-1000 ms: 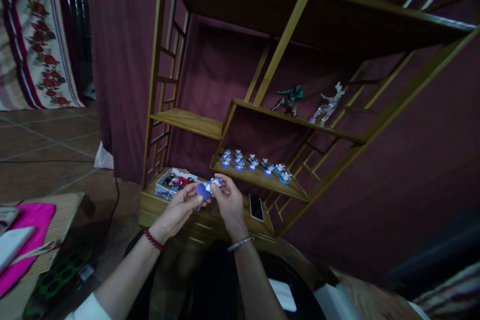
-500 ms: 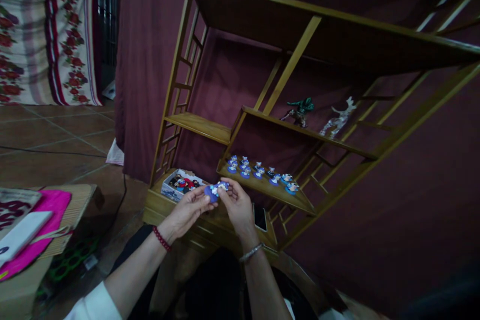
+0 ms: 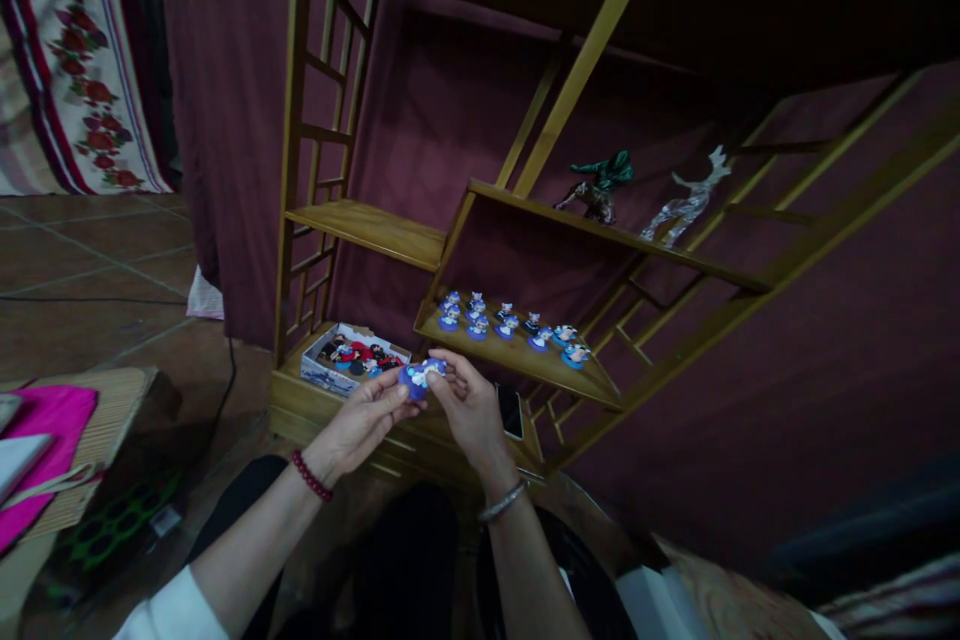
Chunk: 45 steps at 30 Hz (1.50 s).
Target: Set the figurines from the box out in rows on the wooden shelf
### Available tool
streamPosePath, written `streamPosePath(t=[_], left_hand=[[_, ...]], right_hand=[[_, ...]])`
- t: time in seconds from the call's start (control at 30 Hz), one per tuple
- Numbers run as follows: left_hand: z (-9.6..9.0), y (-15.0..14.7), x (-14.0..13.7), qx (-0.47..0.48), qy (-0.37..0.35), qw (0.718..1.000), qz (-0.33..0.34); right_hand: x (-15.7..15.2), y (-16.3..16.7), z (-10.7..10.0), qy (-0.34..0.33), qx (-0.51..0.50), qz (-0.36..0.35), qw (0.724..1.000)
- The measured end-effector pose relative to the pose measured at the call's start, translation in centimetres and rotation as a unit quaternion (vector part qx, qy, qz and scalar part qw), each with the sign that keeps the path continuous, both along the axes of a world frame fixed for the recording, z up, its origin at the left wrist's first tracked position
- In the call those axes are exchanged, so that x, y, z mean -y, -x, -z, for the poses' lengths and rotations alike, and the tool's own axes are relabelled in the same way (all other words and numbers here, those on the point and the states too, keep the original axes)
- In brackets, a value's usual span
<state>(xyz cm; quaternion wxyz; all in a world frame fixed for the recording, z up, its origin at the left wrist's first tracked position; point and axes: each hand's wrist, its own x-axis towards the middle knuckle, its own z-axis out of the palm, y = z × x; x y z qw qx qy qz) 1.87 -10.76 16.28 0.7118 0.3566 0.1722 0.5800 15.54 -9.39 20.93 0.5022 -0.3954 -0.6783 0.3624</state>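
Note:
A small purple-and-white figurine [image 3: 421,376] lies tilted between my two hands, in front of the shelf unit. My left hand [image 3: 373,417] pinches its purple base between thumb and fingers. On the figurine's upper end, the thumb and fingers of my right hand [image 3: 466,402] are closed. Just beyond, rows of similar figurines [image 3: 505,325] stand upright on a low wooden shelf [image 3: 525,355]. To the left of them, a white cardboard box [image 3: 324,378] holds several red, black and blue figurines in a jumble.
A phone [image 3: 510,412] lies on the cabinet top right of my hands. Higher up stand a dark green figure [image 3: 602,188] and a clear deer-like statuette [image 3: 690,195]. At the left is a table [image 3: 112,410] with a pink cloth [image 3: 64,430]. A shelf post [image 3: 296,140] rises behind the box.
The view has shifted closer to the shelf and slightly right. Both hands keep hold of the figurine, which has turned a little between the fingers.

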Motion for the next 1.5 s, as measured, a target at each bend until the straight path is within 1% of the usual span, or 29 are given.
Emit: streamPosePath(t=[0.1, 0.27, 0.53, 0.8, 0.97, 1.17, 1.37, 1.5], left_hand=[[0.0, -0.3, -0.5, 0.009, 0.013, 1.000, 0.006], [0.2, -0.7, -1.0, 0.015, 0.005, 1.000, 0.023], [0.9, -0.7, -1.4, 0.018, 0.015, 1.000, 0.017], [1.1, -0.8, -1.0, 0.034, 0.025, 0.999, 0.018], [0.9, -0.8, -0.9, 0.046, 0.029, 0.998, 0.010], [0.9, -0.7, -0.7, 0.060, 0.041, 0.997, 0.017], [0.9, -0.4, -0.5, 0.066, 0.043, 0.996, 0.037], [1.0, -0.5, -0.4, 0.071, 0.051, 0.995, 0.046]], right_hand=[[-0.6, -0.5, 0.1, -0.002, 0.008, 0.004, 1.000], [-1.1, -1.2, -0.1, -0.009, 0.044, 0.010, 0.999], [-1.6, -1.5, 0.1, -0.033, 0.121, -0.001, 0.992], [-1.3, -1.8, -1.1, -0.056, 0.163, -0.026, 0.985], [-1.0, -1.6, -1.8, -0.063, 0.159, -0.037, 0.985], [-0.9, -1.4, -2.2, -0.071, 0.178, -0.045, 0.980], [-1.1, -1.6, -2.6, -0.083, 0.223, -0.075, 0.968], [-1.1, -1.6, -3.2, -0.113, 0.251, -0.099, 0.956]])
